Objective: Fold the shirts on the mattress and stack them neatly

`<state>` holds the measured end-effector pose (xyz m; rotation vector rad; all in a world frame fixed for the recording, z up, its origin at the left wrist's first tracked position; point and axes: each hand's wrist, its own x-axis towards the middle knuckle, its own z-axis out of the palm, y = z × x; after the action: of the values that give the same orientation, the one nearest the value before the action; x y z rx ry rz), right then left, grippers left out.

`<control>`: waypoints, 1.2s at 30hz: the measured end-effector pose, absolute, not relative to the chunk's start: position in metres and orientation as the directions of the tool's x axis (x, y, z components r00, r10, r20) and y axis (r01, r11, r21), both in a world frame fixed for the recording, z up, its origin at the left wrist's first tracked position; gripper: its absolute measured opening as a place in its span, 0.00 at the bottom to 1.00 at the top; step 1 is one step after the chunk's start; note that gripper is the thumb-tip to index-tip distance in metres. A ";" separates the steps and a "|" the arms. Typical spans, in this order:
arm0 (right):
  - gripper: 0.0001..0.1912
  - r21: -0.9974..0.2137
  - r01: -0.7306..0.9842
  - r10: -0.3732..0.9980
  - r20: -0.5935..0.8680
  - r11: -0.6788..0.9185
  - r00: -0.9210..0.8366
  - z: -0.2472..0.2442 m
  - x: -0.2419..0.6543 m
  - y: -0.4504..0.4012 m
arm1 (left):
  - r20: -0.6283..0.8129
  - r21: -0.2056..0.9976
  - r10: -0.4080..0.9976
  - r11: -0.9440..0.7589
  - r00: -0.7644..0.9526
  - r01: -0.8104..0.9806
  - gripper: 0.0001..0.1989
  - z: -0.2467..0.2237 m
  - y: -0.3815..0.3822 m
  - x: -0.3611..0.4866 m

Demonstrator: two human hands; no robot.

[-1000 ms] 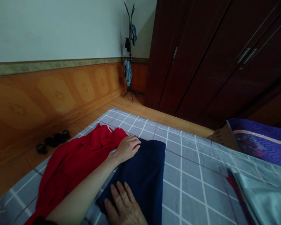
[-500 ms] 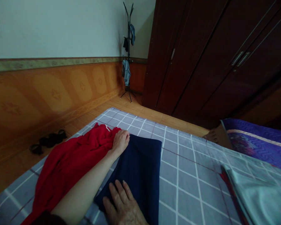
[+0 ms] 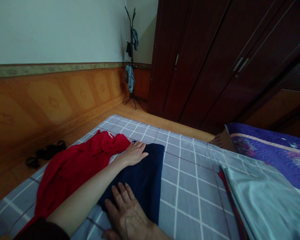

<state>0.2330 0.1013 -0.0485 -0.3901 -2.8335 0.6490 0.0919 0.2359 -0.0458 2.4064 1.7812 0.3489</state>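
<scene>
A dark navy folded garment (image 3: 150,173) lies flat on the checked bedsheet; its exact kind does not show. Across its far left corner rests my left hand (image 3: 135,153), palm down with fingers stretched out and thumb apart. My right hand (image 3: 131,213) presses flat on the near left part of the cloth, its fingers spread. Neither hand grips anything. Just left of the navy cloth, partly behind my left forearm, a red garment (image 3: 75,170) lies loosely crumpled.
Folded pale green cloth (image 3: 262,196) lies on the checked bedsheet (image 3: 182,176) at the right. Beyond are a purple mattress (image 3: 265,140), a dark wardrobe (image 3: 202,60) and a coat rack (image 3: 132,60). Dark shoes (image 3: 46,153) stand on the floor at left.
My left hand has opened from a pinch at the navy garment's far edge and now lies flat on it. My right hand stays on the cloth. The view has turned slightly right.
</scene>
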 end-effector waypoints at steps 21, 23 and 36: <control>0.10 -0.705 0.307 0.758 0.509 0.639 -0.408 -0.053 0.224 0.107 | 0.288 0.295 0.955 -0.165 0.077 0.941 0.21 -0.092 0.282 0.092; 0.16 -0.618 0.436 0.751 0.467 0.654 -0.466 -0.047 0.231 0.120 | 0.290 0.305 0.955 -0.152 0.060 0.940 0.21 -0.094 0.282 0.089; 0.32 -0.125 0.840 0.827 0.302 0.528 -0.474 -0.059 0.273 0.199 | 0.260 0.302 0.960 -0.186 0.107 0.935 0.24 -0.068 0.271 0.109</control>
<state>0.2735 0.1986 -0.0593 -1.3836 -2.4463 -0.0575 0.1088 0.2711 -0.0684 2.2907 1.9643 0.6205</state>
